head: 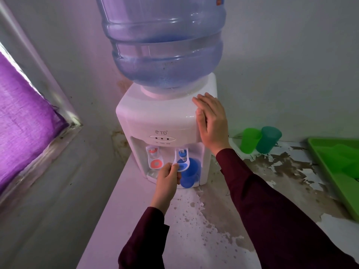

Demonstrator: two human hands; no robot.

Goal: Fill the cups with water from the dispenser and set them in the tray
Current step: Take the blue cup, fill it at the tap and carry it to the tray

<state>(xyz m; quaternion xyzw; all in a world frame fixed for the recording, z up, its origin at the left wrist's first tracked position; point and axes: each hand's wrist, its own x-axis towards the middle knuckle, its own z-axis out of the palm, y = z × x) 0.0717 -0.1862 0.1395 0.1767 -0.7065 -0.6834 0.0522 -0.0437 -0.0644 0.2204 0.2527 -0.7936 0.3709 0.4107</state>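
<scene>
White dispenser (165, 121) stands at back-left of worktop (194, 239), w/ big blue water bottle (165, 41) upside down on top. Purple curtain (23, 117) covers window at left. Worktop surface is peeling and stained, esp. on the right side. Two taps in dispenser recess: red lever (154, 160) left, blue lever (181, 162) right.

Left hand (168, 176) reaches in from below, arm in dark maroon sleeve (143, 239); fingers curled, thumb and fingertips pinching the blue lever's paddle. Right hand (211, 121) is open and flat, fingers together, palm laid against dispenser's upper right corner; it holds nothing.

Blue cup (189, 172) sits in recess directly under the blue tap, just right of left hand, partly hidden by lever. Water level in it can't be made out. Light green cup (249, 140) and darker green cup (268, 139) stand side by side, touching, on worktop right of dispenser, near right forearm. Green tray (330, 171) lies at far right edge, well apart from both hands.
</scene>
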